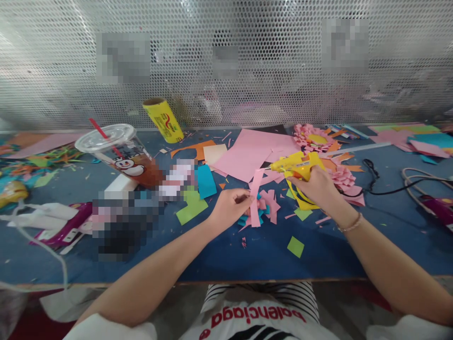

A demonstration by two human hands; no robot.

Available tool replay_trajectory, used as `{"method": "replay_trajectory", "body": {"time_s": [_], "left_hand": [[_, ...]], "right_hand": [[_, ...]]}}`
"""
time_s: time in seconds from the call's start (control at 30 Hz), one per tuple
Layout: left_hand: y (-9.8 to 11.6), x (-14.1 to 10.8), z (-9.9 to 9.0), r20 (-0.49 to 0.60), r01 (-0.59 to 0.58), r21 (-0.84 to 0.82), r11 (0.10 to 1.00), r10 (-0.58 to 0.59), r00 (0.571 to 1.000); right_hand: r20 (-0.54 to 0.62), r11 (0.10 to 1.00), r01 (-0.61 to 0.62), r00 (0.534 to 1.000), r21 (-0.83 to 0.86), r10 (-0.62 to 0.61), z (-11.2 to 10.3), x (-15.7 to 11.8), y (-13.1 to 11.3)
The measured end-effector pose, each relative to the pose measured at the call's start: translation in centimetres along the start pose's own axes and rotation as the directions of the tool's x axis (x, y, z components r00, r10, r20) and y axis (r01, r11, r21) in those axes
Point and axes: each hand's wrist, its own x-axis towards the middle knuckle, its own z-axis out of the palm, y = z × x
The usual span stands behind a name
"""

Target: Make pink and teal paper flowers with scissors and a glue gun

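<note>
My left hand (233,208) is closed in a pinch on a pink paper strip (257,200), which stands nearly upright at the middle of the table. Gripped in my right hand (316,186) is a yellow glue gun (299,165), its nozzle pointing left close to the strip's top end. Whether the nozzle touches the paper I cannot tell. Behind and below the strip lies a cluster of folded pink and blue paper pieces (267,210), partly hidden by the strip and my left fingers. A large pink paper sheet (244,153) lies just beyond my hands.
A lidded plastic cup (141,165) with a red straw leans at the left, near a yellow cardboard tube (163,122). A pink paper wreath (313,138) lies at back right. Black cord (389,192) runs right. Perforated metal sheeting (269,89) bounds the table's far edge.
</note>
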Motion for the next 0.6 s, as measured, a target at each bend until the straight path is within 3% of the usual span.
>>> {"method": "replay_trajectory", "body": {"time_s": [0.13, 0.33, 0.47, 0.53, 0.6], "left_hand": [[-0.1, 0.4, -0.1, 0.004, 0.071, -0.217, 0.974, -0.072, 0.997], [-1.2, 0.9, -0.4, -0.032, 0.029, -0.405, 0.914, -0.046, 0.998], [-1.4, 1.0, -0.3, -0.042, 0.026, -0.415, 0.909, -0.048, 0.998], [-1.4, 1.0, -0.2, -0.041, 0.043, -0.411, 0.911, -0.066, 0.997], [-1.4, 0.9, -0.1, -0.034, 0.056, -0.407, 0.912, -0.076, 0.997]], "right_hand": [[0.023, 0.995, 0.040, 0.999, -0.093, -0.038, 1.6, 0.6, 2.2], [0.180, 0.931, 0.169, 0.977, -0.323, -0.115, 1.8, 0.3, 3.1], [0.051, 0.902, 0.248, 0.968, -0.353, -0.246, 0.4, -0.4, 1.1], [0.011, 0.881, 0.419, 0.904, -0.218, -0.427, 0.2, -1.1, -0.2], [0.017, 0.763, 0.646, 0.763, -0.033, -0.646, 0.6, -2.1, -1.5]]}}
